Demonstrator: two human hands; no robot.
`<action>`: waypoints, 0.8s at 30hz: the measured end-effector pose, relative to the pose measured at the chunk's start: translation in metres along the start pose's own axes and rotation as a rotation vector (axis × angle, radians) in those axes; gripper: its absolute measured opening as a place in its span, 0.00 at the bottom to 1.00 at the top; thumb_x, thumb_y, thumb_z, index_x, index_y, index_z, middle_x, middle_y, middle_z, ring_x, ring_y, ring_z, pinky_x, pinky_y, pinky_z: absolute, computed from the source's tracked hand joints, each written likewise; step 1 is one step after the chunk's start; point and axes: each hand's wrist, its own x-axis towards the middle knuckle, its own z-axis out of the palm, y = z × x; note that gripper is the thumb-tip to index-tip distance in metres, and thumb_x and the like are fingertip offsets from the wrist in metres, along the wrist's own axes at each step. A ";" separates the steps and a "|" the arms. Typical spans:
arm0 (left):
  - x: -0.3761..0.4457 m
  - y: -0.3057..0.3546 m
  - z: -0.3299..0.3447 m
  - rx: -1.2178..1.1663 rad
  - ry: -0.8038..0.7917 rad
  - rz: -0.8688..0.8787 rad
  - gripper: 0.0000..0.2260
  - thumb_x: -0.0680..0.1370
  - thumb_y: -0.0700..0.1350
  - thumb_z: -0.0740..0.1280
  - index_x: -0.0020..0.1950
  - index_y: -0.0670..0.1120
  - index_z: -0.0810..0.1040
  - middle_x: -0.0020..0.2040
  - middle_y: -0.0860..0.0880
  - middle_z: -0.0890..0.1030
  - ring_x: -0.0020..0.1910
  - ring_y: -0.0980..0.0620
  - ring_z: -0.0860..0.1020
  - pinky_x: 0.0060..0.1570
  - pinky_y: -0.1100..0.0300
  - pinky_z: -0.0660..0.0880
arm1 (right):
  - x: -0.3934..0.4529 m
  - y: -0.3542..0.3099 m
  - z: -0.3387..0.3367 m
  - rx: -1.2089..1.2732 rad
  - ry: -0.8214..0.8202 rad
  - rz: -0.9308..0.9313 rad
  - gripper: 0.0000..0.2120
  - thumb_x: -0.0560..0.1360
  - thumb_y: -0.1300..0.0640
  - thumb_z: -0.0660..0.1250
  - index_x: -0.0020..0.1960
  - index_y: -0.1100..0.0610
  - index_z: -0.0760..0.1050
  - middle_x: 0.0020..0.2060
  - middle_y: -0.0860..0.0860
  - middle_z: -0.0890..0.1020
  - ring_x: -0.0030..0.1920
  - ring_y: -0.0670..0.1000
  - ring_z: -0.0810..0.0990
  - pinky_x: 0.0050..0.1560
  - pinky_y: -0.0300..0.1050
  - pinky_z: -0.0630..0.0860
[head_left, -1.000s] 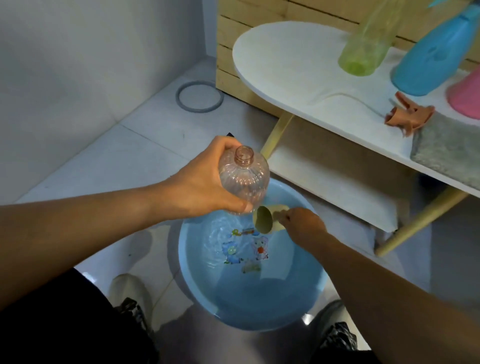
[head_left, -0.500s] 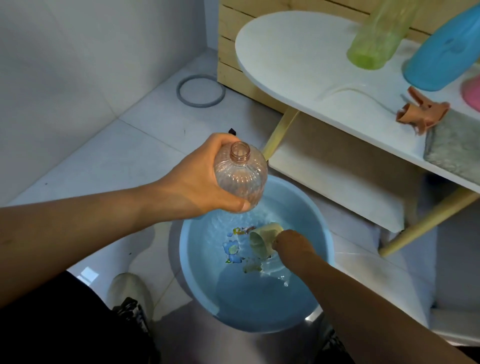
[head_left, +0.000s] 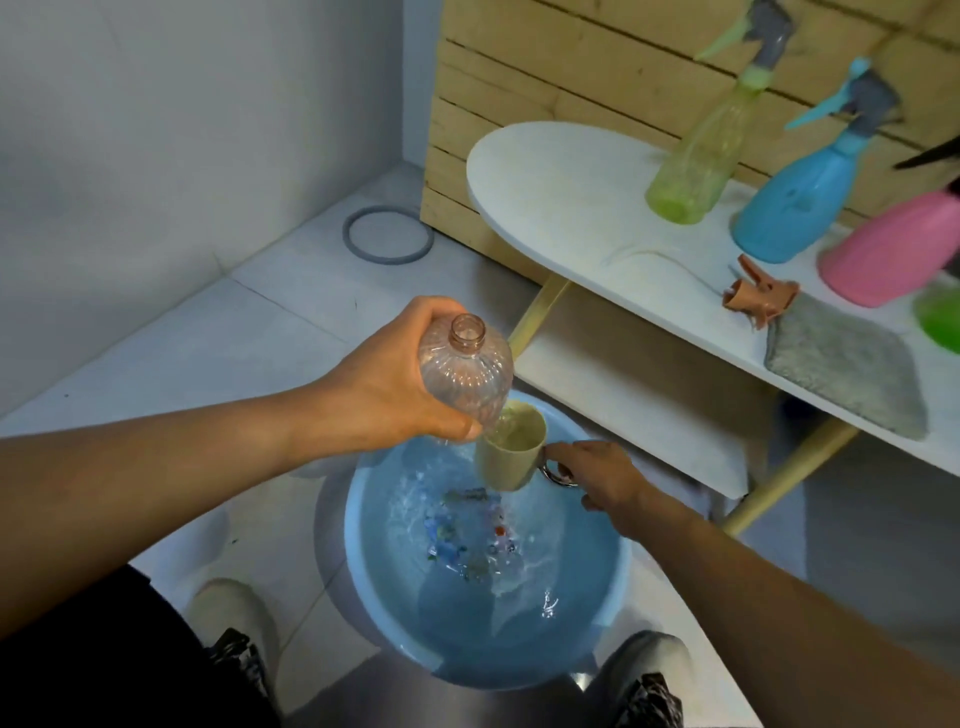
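Lifted out of the water since 0.5 s ago, the beige cup now hangs upright over the far part of the blue basin, where before it lay tipped in the water. The right hand holds it by the handle, fingers curled through the loop. The left hand has stayed wrapped round the clear pinkish bottle, neck open and pointing up, its lower end just left of the cup's rim; whether they touch I cannot tell. Rippling water fills the basin on the floor between 2 shoes. At far right, a white table carries 3 spray bottles, green, blue and pink, an orange spray head and a grey cloth.
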 end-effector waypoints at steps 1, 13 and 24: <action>-0.001 0.002 -0.001 -0.001 0.002 0.005 0.42 0.61 0.45 0.86 0.68 0.60 0.68 0.59 0.62 0.76 0.56 0.66 0.76 0.52 0.70 0.75 | -0.009 -0.010 -0.008 0.001 0.010 -0.026 0.13 0.69 0.48 0.72 0.40 0.53 0.70 0.35 0.53 0.67 0.38 0.53 0.62 0.32 0.44 0.59; -0.007 0.013 -0.001 -0.002 -0.007 -0.021 0.40 0.61 0.44 0.85 0.67 0.58 0.68 0.58 0.61 0.76 0.55 0.63 0.77 0.47 0.70 0.75 | -0.103 -0.115 -0.083 -0.010 0.175 -0.277 0.16 0.71 0.49 0.70 0.35 0.52 0.64 0.30 0.50 0.65 0.35 0.51 0.60 0.33 0.44 0.58; -0.006 0.010 0.003 0.009 -0.062 -0.046 0.42 0.61 0.44 0.86 0.68 0.59 0.67 0.59 0.59 0.75 0.57 0.57 0.78 0.52 0.59 0.81 | -0.122 -0.136 -0.084 -0.056 0.250 -0.444 0.15 0.72 0.46 0.73 0.36 0.54 0.72 0.32 0.53 0.67 0.33 0.51 0.62 0.32 0.44 0.58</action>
